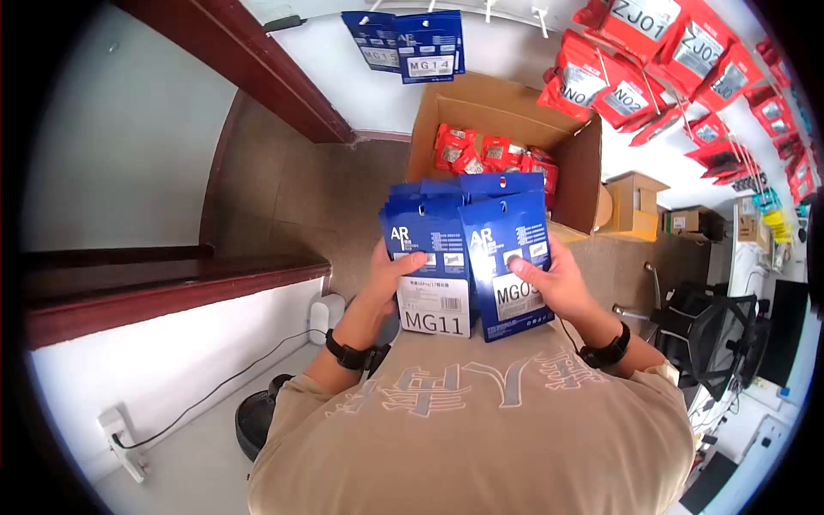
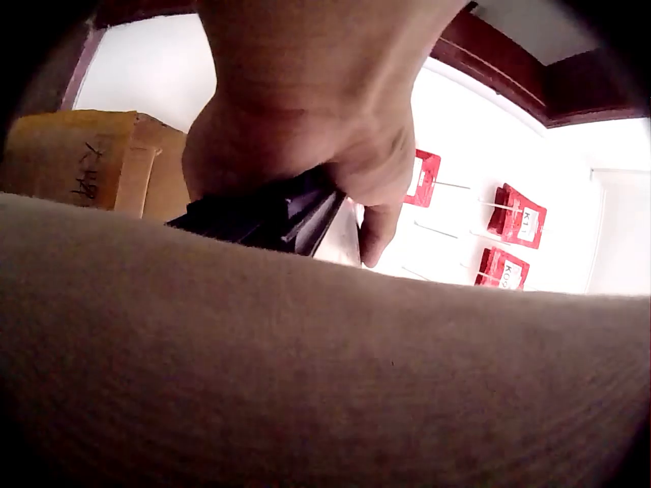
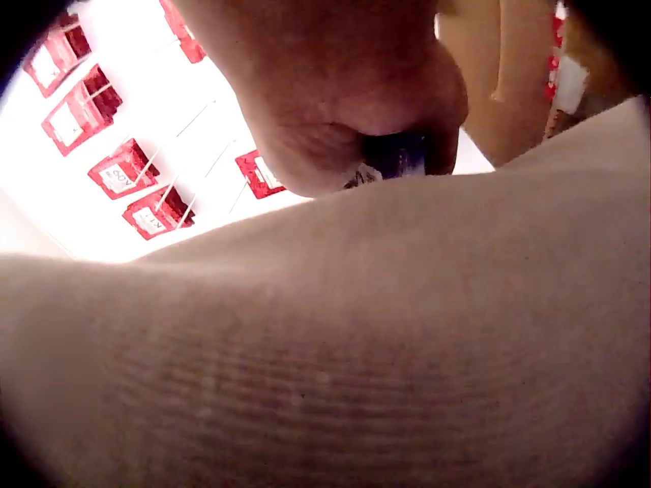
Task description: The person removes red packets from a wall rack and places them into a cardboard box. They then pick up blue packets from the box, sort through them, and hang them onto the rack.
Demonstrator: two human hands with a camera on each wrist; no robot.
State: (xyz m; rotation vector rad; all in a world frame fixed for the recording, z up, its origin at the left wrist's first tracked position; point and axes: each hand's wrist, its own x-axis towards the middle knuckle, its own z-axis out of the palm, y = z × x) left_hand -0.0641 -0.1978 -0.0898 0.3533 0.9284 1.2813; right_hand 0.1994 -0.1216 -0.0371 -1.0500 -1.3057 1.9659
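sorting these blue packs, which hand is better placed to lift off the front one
Right, probably: the right hand already pinches the front MG0 pack, while the left hand grips the MG11 stack.

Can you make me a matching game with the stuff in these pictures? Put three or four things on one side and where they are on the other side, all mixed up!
Things:
1. Blue pack marked MG11
2. Blue pack in front, label partly covered by a thumb
3. Loose red packs
4. Blue pack marked MG14

Places:
A. Hanging on the white wall above the box
B. Held in the right hand
C. Inside the open cardboard box
D. Held in the left hand

Pairs: 1-D, 2-B, 3-C, 4-A
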